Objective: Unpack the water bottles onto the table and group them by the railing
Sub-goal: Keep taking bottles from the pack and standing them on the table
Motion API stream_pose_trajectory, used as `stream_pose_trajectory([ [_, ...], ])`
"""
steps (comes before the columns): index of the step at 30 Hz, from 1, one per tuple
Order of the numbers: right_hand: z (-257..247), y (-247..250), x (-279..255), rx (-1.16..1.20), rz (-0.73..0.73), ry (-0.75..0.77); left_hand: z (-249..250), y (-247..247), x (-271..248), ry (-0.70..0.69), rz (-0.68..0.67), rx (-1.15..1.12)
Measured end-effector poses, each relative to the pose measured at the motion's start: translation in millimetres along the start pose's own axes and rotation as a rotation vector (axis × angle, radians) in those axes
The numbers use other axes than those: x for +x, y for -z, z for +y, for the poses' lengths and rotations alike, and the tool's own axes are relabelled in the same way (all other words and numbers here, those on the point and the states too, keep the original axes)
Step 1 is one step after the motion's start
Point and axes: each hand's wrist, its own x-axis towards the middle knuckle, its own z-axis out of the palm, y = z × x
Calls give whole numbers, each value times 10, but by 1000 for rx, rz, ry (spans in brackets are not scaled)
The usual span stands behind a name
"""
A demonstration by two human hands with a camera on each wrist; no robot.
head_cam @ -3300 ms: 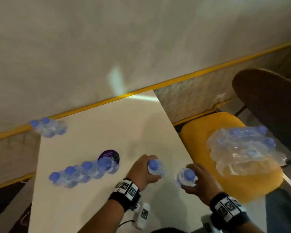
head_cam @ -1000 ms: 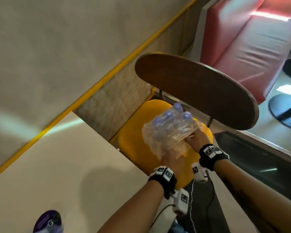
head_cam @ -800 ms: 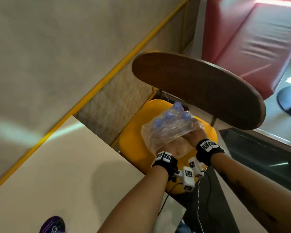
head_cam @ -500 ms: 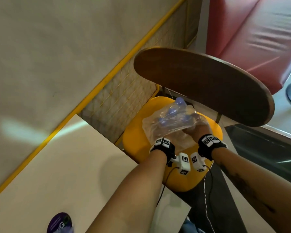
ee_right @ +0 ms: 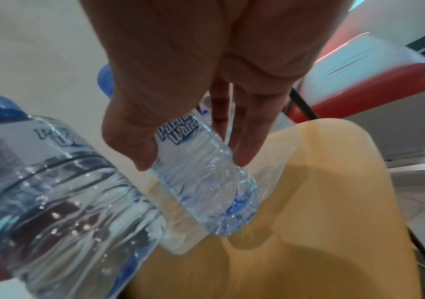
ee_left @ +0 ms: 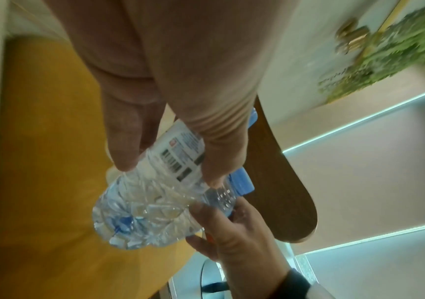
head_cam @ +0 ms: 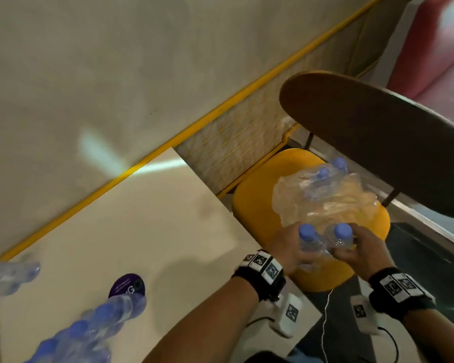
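Bottles are held one in each hand above the yellow chair seat [head_cam: 257, 205]. One water bottle [head_cam: 309, 242] with a blue cap is gripped by the left hand [head_cam: 290, 248], whose thumb and fingers are wrapped round its labelled body in the left wrist view. A second bottle [head_cam: 341, 238] is gripped in the same way by the right hand [head_cam: 362, 251]; the two bottles are seen just beside each other, caps up. Just behind them, on the seat, a torn plastic pack [head_cam: 325, 200] is seen with a few more blue-capped bottles inside it. To the left, a pale table [head_cam: 142, 218] is set against the yellow railing [head_cam: 168, 140]. On the table a blurred row of bottles [head_cam: 89, 328] is seen at the near edge, beside a purple round disc [head_cam: 127, 285], and another blurred cluster [head_cam: 8, 276] lies at the left edge nearer the railing. A dark wooden chair back [head_cam: 378, 142] rises beyond the seat, and a red cushioned seat [head_cam: 435, 56] is seen further off.
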Motion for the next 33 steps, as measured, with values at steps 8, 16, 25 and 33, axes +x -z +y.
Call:
stream_pose_trajectory([
  [8, -994, -904, -624, -74, -320, 241, -1219, 869, -1624, 113, 324, 68],
  [16, -1930, -2353, -1113, -143, -687, 475, -2295, 880, -3378, 398, 670, 154],
  [25, -2748, -3511, -1620, -427, -824, 594, -2684, 812, -3978, 550, 946, 41],
  [33, -2861, -3821, -1631, -525, -770, 683, -2639, 859, -3875, 609, 944, 77],
])
